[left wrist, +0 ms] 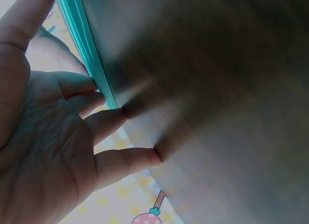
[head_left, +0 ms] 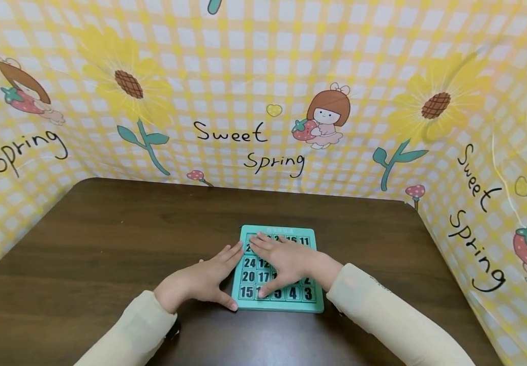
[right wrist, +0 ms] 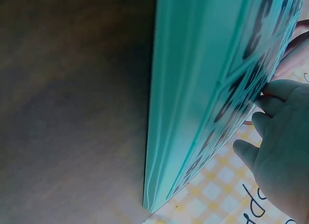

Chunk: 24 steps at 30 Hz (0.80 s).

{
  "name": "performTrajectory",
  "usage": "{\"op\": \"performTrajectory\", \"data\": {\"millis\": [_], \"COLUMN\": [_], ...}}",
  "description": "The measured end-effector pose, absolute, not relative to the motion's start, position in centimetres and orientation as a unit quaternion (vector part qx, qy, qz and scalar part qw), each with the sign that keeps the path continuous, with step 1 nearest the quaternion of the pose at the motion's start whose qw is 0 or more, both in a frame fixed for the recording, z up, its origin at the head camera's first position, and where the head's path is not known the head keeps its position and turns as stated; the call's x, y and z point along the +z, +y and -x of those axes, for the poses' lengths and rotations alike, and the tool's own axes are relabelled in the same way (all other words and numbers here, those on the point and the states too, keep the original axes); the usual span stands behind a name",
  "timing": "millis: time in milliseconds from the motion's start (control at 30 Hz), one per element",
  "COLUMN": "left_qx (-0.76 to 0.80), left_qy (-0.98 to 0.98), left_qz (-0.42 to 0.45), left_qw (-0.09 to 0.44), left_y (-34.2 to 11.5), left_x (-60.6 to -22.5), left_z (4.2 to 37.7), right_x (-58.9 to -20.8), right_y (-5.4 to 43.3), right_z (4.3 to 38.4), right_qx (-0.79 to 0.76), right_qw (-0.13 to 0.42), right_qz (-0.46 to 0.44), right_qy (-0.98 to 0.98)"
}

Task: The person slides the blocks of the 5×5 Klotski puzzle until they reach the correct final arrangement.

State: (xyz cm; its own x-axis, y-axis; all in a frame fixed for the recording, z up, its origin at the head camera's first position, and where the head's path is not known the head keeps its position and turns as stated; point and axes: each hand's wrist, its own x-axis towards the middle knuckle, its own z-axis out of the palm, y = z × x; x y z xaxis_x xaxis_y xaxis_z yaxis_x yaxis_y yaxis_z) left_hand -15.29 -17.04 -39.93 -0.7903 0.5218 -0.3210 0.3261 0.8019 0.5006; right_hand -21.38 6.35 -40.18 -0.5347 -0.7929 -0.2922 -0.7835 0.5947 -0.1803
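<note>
A teal number sliding puzzle lies flat on the table, its square tiles printed with black numbers. My left hand is at its left side, thumb near the lower left corner and straight fingertips by the upper left edge. In the left wrist view, those fingers reach down beside the teal side wall, some of them meeting the tabletop. Spread over the tiles, my right hand has its fingertips on the upper rows and its thumb on the bottom row. It covers several numbers in the middle and right.
The dark brown wooden table extends around the puzzle on all sides. A yellow checked cloth with flowers, cartoon figures and lettering hangs behind the table and along both sides.
</note>
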Motion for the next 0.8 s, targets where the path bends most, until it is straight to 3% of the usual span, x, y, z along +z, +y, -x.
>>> {"op": "performTrajectory", "data": {"millis": [233, 800], "left_qx": [0.211, 0.219], "left_qy": [0.921, 0.922], "left_qz": [-0.236, -0.230], "left_qw": [0.225, 0.223], "left_y": [-16.9, -16.8], "left_x": [-40.0, -39.6], "left_z": [15.4, 15.0], "right_x": [-40.2, -40.6], "right_y": [6.9, 8.9], "right_z": [20.8, 23.1], "right_qx": [-0.024, -0.066], "right_qw": [0.172, 0.172], "right_qz": [0.451, 0.412], "right_qy": [0.876, 0.892]}}
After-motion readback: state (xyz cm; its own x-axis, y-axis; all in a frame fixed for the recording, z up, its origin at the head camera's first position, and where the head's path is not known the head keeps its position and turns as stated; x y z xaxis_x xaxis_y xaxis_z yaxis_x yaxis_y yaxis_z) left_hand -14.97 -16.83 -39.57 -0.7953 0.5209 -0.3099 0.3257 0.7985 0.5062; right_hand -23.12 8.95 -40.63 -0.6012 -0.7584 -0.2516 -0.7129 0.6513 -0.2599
